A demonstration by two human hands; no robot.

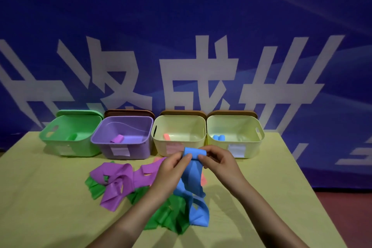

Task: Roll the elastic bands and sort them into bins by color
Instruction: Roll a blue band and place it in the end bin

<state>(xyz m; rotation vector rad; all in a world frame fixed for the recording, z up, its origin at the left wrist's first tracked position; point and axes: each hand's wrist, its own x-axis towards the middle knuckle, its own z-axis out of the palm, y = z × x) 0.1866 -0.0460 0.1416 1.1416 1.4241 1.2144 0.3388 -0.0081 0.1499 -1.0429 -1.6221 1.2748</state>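
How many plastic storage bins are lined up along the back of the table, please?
4, in a row from left: a green plastic bin, a purple plastic bin, a cream plastic bin holding a pink roll, and a second cream bin holding blue rolls.

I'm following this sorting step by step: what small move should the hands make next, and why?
Probably keep rolling: the left hand and right hand pinch a started roll atop the blue band, but most of it hangs unrolled down to the table.

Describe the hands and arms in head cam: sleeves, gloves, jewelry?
Two bare hands, left hand and right hand, on bare forearms that enter from the bottom edge. No gloves, and no sleeves in frame. No rings, watch or wristband visible. Nails look short and unpainted, though the image is soft.
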